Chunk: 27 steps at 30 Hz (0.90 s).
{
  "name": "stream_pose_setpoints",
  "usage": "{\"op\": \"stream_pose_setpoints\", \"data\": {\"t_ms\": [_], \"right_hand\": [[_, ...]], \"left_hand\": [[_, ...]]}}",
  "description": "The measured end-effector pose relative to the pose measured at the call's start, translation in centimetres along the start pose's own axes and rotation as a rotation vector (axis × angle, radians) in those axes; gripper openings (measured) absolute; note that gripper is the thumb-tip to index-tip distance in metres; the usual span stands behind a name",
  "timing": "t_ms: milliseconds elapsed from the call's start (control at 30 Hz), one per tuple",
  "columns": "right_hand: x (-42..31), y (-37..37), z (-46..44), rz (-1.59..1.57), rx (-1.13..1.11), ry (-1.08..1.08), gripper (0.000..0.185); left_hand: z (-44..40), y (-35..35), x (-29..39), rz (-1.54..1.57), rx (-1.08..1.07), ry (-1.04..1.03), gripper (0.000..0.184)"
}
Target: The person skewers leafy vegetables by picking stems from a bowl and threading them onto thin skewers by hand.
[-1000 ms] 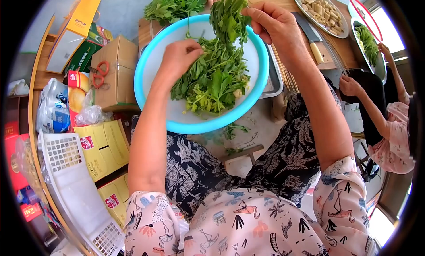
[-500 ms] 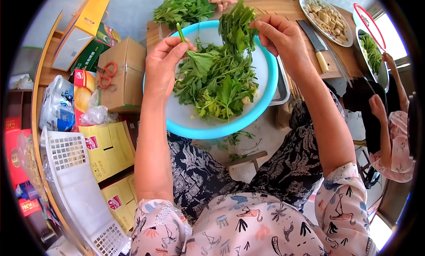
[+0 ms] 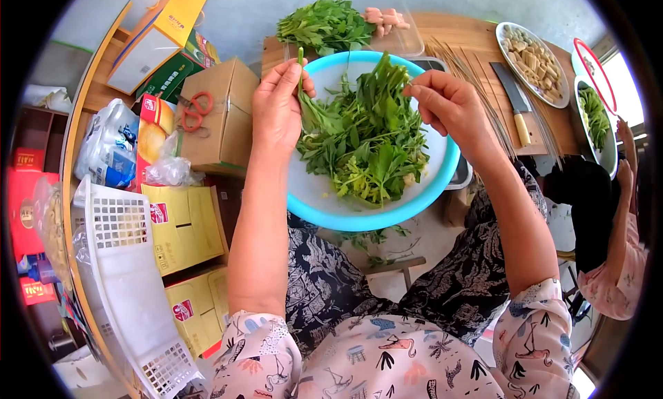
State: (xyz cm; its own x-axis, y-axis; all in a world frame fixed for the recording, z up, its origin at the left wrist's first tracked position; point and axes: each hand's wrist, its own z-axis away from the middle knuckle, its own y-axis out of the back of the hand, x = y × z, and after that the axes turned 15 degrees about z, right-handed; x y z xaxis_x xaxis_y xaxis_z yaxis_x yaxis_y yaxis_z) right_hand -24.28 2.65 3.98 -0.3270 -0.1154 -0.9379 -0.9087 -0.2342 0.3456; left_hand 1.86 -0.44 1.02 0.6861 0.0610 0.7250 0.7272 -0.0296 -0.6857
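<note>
A wide basin with a blue rim (image 3: pixel 442 185) holds a heap of leafy greens (image 3: pixel 369 161). Over its left side, my left hand (image 3: pixel 277 105) pinches the stem of a leafy sprig (image 3: pixel 318 114), whose leaves hang to the right. My right hand (image 3: pixel 449 109), over the basin's right side, has thumb and forefinger pressed together on a skewer threaded with a bunch of green leaves (image 3: pixel 387 88). Most of the skewer is hidden. Another pile of greens (image 3: pixel 324 25) lies behind the basin.
Pink meat pieces (image 3: pixel 387 19), loose skewers (image 3: pixel 476 88), a cleaver (image 3: pixel 512 95) and an oval plate of food (image 3: pixel 535 64) are on the wooden table. Boxes (image 3: pixel 221 116), red scissors (image 3: pixel 197 112) and a white basket (image 3: pixel 131 281) stand left. A co-worker (image 3: pixel 615 261) sits right.
My left hand has come up from the heap with a sprig. My right hand has lowered the leafy bunch towards the basin. The view has shifted, moving everything right and down.
</note>
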Motion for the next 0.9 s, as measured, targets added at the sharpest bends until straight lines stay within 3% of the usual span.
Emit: {"op": "stream_pose_setpoints", "data": {"t_ms": [267, 900], "right_hand": [[-0.8, -2.3, 0.3, 0.020, -0.118, 0.025, 0.014], [-1.0, -4.1, -0.7, 0.067, -0.125, 0.030, 0.015]], "left_hand": [[0.0, 0.0, 0.1, 0.058, -0.020, 0.050, 0.017], [0.2, -0.3, 0.1, 0.071, -0.051, 0.054, 0.016]]}}
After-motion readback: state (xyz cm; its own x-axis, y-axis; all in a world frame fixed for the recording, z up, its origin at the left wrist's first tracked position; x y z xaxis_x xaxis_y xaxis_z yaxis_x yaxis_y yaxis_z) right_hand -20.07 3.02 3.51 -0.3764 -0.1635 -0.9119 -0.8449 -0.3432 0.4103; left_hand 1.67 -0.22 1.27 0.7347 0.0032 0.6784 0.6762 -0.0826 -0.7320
